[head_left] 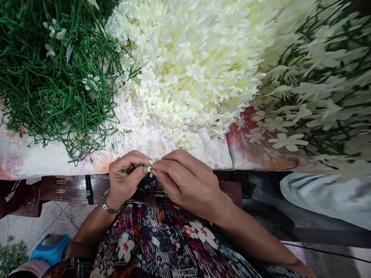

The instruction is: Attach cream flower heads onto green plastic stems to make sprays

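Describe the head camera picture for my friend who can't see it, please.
A person's left hand and right hand pinch a small white piece, green tips showing in the left hand. Beyond them, on a patterned cloth, green stems are heaped at left, with thin white strands beside them and piled white flowers in the middle.

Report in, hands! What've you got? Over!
Left hand: holding green stem. Right hand: pinching small white piece close by. White flowers piled ahead. Nothing seen blocking either hand.
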{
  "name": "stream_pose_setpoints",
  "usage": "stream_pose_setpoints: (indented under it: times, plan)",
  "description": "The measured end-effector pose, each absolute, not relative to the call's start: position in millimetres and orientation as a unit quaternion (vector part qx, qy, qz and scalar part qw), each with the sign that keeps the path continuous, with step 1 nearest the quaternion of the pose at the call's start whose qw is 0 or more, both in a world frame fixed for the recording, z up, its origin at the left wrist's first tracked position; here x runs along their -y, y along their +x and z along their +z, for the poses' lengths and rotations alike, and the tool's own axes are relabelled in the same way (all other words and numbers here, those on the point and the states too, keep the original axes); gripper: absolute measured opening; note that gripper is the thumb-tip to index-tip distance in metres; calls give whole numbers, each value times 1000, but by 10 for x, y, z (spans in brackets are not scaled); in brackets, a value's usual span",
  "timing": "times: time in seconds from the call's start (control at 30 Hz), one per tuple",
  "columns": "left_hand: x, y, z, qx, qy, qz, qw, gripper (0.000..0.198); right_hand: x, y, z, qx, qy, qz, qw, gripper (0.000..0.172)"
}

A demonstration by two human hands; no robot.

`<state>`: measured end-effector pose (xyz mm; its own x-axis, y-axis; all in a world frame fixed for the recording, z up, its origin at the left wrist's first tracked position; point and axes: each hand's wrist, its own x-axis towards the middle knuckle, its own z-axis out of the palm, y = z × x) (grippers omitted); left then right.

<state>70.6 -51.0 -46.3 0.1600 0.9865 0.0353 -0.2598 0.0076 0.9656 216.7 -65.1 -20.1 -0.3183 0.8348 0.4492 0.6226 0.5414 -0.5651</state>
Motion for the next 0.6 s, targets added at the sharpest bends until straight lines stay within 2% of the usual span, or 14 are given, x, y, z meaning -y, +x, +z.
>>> stream_pose_setpoints:
  times: [0.2, 0.33, 0.43, 0.5, 0.6]
  plan:
    - [494, 755, -417, -384, 340, 524, 680, 3, 611, 2232, -178, 755, -457, 254, 394, 33]
    - [509, 757, -413, -389, 356, 519, 673, 5, 608, 2238, -185, 752, -449, 250, 413, 39]
    - [530, 757, -434, -392, 396, 508, 657, 2, 600, 2229, -195, 764, -453, 248, 388, 48]
    - [541, 766, -449, -391, 423, 511, 638, 2, 597, 2223, -211, 772, -448, 248, 377, 44]
    - [552, 791, -461, -386, 446, 530, 609, 4, 601, 2221, -247, 765, -441, 241, 403, 28]
